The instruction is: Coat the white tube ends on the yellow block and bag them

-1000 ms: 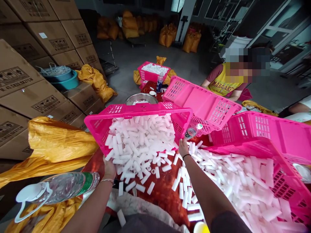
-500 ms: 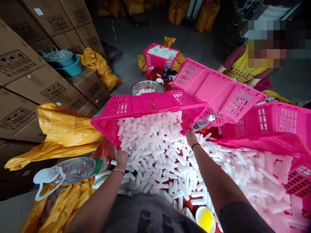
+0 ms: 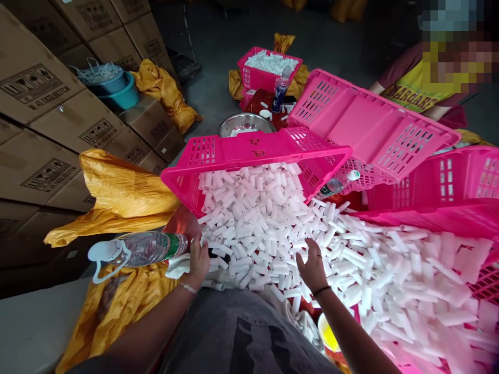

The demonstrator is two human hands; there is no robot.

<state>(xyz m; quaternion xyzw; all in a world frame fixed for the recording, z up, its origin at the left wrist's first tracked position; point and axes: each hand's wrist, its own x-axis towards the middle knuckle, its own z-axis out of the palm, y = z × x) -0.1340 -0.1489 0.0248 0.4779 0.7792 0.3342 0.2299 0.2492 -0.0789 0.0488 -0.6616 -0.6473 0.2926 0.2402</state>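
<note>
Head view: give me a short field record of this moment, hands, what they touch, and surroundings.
left hand: on the near-left edge of the white plastic tubes; grip unclear
right hand: open, fingers spread on the tubes
pink basket: tilted, mouth toward the pile
water bottle: lying beside left hand
co-worker: behind the far baskets

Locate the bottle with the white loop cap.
Head view, lower left: the bottle lies on its side over the yellow sack, its base end beside the left hand, at the edge of the white tubes.
</note>
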